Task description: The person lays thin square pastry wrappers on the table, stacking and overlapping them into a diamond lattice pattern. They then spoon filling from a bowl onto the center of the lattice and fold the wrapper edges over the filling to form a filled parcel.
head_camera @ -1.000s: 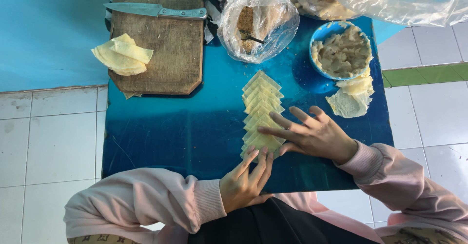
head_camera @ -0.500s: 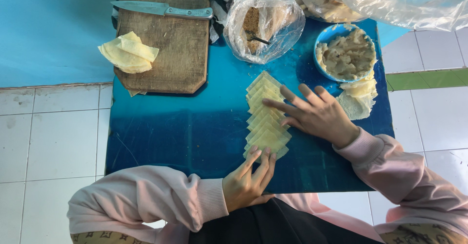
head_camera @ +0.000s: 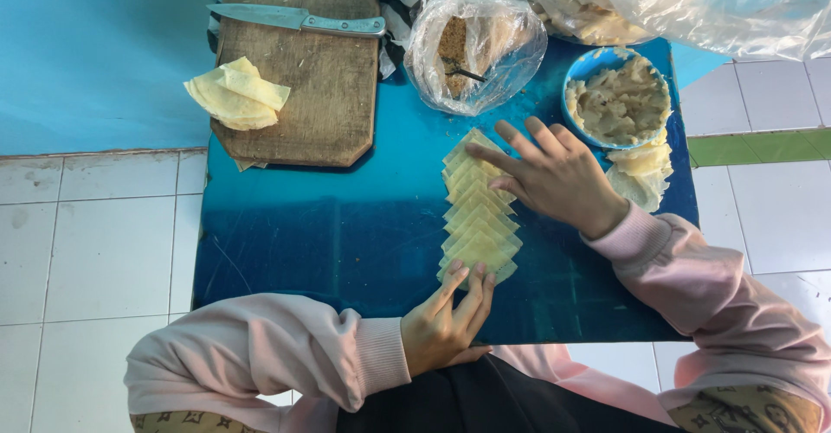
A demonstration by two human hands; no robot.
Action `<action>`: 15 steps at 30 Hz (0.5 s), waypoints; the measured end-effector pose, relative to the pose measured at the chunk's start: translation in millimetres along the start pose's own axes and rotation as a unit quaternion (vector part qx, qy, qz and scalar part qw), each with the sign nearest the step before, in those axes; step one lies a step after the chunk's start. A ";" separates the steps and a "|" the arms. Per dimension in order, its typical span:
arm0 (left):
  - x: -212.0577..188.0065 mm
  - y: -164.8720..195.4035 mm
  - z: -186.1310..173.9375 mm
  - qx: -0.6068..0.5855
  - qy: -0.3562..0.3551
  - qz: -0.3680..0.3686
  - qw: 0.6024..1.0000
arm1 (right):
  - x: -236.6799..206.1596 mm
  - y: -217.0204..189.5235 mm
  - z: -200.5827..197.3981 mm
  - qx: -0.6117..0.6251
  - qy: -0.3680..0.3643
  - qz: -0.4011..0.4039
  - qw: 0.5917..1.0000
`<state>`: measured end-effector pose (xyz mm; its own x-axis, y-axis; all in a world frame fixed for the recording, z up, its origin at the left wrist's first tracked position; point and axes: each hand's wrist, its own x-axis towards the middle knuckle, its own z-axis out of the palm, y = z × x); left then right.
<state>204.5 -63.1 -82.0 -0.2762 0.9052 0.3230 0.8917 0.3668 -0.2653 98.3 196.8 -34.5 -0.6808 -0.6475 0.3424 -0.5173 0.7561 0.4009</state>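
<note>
Right hand (head_camera: 558, 176): grip released, fingers spread flat on the far end of the wrapper row (head_camera: 479, 212). Left hand (head_camera: 448, 320): grip released, fingertips touching the row's near end. Row: overlapping pale squares, mid blue surface (head_camera: 303, 243). Just right: blue filling bowl (head_camera: 616, 97), loose wrappers (head_camera: 642, 173). Beyond: plastic bag (head_camera: 474, 48). Far left: cutting board (head_camera: 299, 78) carrying a knife (head_camera: 299, 20) and 1 wrapper stack (head_camera: 235, 94).

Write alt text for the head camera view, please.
Two hands, left hand and right hand, press a row of overlapping pale dough squares on a blue table. Beyond lie a wooden board with a knife and a bowl of filling.
</note>
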 end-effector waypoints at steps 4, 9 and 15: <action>-3.1 -0.2 2.3 -0.002 0.009 0.010 1.000 | 10.2 5.0 5.6 -0.018 -0.019 0.007 1.000; -8.6 0.0 4.1 0.020 0.013 0.008 1.000 | 18.7 3.3 7.3 -0.062 0.001 0.010 0.998; -5.9 -1.5 4.9 -0.011 0.005 0.012 1.000 | 19.9 3.4 -11.2 -0.004 -0.010 0.022 1.000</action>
<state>203.1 -68.0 -88.0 -0.2521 0.9114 0.3253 0.9055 0.3407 -0.2529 88.9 185.4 -16.7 -0.7135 -0.6111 0.3428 -0.4817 0.7831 0.3934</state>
